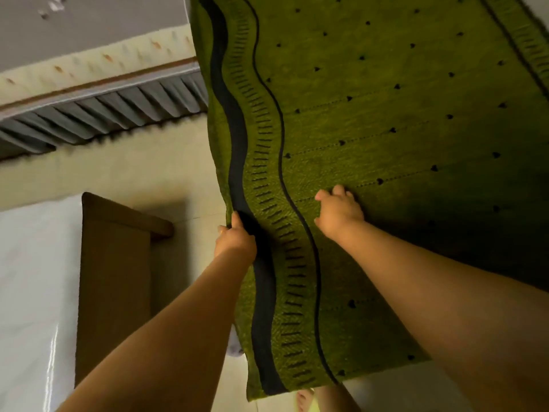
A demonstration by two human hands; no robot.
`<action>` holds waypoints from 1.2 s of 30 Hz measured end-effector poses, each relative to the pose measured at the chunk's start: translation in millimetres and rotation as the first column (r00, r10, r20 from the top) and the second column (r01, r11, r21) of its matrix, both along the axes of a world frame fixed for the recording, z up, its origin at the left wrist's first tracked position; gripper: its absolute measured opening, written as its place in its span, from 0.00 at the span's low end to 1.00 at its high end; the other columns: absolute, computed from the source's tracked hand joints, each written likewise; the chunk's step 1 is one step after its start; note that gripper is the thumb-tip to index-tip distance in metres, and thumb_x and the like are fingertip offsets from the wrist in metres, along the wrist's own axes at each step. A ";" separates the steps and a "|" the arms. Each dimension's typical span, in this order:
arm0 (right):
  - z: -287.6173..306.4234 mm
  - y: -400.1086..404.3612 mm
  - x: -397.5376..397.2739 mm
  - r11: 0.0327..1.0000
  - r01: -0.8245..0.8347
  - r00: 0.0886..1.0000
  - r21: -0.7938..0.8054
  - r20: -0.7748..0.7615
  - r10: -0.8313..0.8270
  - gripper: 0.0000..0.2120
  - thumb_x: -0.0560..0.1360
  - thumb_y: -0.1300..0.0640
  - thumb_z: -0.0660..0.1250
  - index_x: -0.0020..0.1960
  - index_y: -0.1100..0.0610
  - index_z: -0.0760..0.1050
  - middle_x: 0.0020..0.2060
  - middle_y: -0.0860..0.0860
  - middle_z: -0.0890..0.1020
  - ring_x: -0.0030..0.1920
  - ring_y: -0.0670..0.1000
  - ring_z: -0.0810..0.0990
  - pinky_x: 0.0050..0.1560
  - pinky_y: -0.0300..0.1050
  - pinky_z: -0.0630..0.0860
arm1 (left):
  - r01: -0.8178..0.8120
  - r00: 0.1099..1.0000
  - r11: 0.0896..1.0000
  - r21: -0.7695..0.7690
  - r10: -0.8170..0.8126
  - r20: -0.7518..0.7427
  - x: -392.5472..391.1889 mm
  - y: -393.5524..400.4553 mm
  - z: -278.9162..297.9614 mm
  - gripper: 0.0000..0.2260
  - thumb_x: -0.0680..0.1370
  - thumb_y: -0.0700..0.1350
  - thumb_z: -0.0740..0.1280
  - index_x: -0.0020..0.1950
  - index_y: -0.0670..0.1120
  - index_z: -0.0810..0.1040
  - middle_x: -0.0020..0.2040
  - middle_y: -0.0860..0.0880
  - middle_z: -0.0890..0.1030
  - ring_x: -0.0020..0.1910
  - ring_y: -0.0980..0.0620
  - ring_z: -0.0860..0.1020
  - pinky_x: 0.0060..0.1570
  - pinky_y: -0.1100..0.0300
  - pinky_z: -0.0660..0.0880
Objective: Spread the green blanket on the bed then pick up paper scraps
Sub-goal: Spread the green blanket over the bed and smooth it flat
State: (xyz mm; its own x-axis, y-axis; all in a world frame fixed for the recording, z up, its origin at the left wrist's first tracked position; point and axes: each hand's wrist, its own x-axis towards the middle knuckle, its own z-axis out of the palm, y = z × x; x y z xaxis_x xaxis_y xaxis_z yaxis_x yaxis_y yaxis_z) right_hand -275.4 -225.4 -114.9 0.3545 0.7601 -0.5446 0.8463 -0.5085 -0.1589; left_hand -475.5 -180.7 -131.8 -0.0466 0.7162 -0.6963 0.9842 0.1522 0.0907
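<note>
- Woven green cloth fills the view: the green blanket is lifted in front of the person, its black wavy border running down the left side.
- The left hand pinches that dark border edge, thumb in front and fingers wrapped behind.
- The right hand lies against the cloth further in, fingers bent into the fabric; whether it grips a fold or only presses cannot be told.
- The blanket looks soft and limp with some weight, hanging in waves, so it would likely sag between the hands; holding it at the edge or corners, well apart, should let it open flat.
- Beyond it stand a pale wall, a brown wooden board and a grey louvred vent.
- Pale floor tiles and a bare foot show below; the bed and any paper scraps are not in view.
</note>
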 end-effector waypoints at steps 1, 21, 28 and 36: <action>-2.0 10.5 1.7 0.999 -0.040 0.999 0.012 0.012 0.040 0.28 0.75 0.55 0.68 0.73 0.49 0.62 0.69 0.56 0.63 0.69 0.59 0.63 0.66 0.55 0.68 | 0.067 0.997 0.997 0.032 -0.067 -0.024 2.2 12.3 0.5 0.34 0.81 0.51 0.61 0.79 0.54 0.42 0.78 0.38 0.51 0.72 0.36 0.62 0.67 0.44 0.68; -25.4 129.7 25.8 0.791 0.585 0.809 -0.181 0.051 -0.586 0.49 0.72 0.33 0.62 0.78 0.47 0.35 0.76 0.60 0.35 0.76 0.66 0.39 0.70 0.71 0.55 | 0.838 0.523 0.517 0.177 -0.852 0.012 127.1 244.6 -24.6 0.37 0.74 0.69 0.60 0.75 0.68 0.41 0.78 0.56 0.34 0.77 0.50 0.35 0.64 0.23 0.46; -22.8 259.5 -17.9 0.674 0.644 0.738 -0.362 0.061 -0.672 0.61 0.68 0.47 0.76 0.76 0.45 0.28 0.73 0.65 0.29 0.74 0.69 0.35 0.70 0.71 0.52 | 0.969 0.198 0.208 0.133 -0.977 0.085 97.7 291.0 -21.3 0.33 0.79 0.60 0.60 0.77 0.65 0.42 0.78 0.56 0.34 0.77 0.47 0.34 0.67 0.26 0.41; -17.6 289.5 -15.3 0.514 0.744 0.609 -0.428 0.118 -0.784 0.48 0.76 0.44 0.63 0.76 0.49 0.26 0.72 0.68 0.31 0.75 0.67 0.33 0.75 0.64 0.41 | 0.989 -0.112 -0.100 0.108 -0.988 0.105 89.9 375.9 -23.7 0.34 0.79 0.59 0.60 0.77 0.63 0.41 0.78 0.56 0.34 0.77 0.49 0.35 0.68 0.28 0.40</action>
State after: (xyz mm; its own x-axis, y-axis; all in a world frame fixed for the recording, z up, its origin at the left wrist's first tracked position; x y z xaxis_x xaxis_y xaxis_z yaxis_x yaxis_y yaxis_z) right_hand -290.7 64.1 -132.5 0.6312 -0.0773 -0.7718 0.0938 -0.9801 0.1748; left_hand -385.6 195.2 -155.6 0.7803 -0.1065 -0.6163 0.0321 -0.9773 0.2096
